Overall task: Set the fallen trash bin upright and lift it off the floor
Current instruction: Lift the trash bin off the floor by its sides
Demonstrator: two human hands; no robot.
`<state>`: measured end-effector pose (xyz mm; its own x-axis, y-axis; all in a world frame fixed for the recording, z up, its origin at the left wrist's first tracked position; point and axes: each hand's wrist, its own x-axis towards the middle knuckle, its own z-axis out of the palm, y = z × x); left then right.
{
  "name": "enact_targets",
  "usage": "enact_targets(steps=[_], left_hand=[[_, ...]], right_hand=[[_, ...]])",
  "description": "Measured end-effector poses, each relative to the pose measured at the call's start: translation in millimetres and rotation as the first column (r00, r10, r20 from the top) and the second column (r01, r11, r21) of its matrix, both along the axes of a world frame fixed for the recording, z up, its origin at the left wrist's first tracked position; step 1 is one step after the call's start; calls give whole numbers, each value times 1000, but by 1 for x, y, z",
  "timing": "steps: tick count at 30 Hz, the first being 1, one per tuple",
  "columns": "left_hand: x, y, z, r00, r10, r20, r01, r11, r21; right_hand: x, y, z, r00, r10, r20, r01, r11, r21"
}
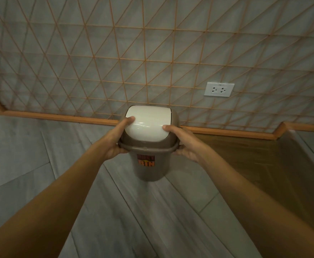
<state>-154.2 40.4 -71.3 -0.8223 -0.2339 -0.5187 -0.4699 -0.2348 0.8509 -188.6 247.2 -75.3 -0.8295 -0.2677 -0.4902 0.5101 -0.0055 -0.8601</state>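
A small brown trash bin [149, 165] with a white swing lid [146, 122] and an orange label stands upright in the middle of the view. My left hand [116, 141] grips its rim from the left, thumb resting on the white lid. My right hand [185, 144] grips the rim from the right, thumb on the lid too. The bin's base appears to hang a little above the grey floor, held between both hands.
A grey wall with an orange lattice pattern [152, 53] rises just behind the bin, with an orange skirting board [59, 117] at its foot. A white double socket [219, 89] sits on the wall to the right. A brown wooden floor patch [255, 164] lies to the right.
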Motion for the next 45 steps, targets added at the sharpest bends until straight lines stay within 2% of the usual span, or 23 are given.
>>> enact_targets(steps=[19,35,45], left_hand=[[-94,-30,-8,996,-51,-78,53,998,23],[-118,-35,-12,992,-101,-79,102,995,7],[-119,-35,-10,988,-150,-27,145,980,-138]], right_hand=[[-82,-37,8,998,-58,-37,58,998,16],[-95,-44,16,996,-90,-19,91,995,45],[-88,-48,30,997,-77,-11,78,989,125]])
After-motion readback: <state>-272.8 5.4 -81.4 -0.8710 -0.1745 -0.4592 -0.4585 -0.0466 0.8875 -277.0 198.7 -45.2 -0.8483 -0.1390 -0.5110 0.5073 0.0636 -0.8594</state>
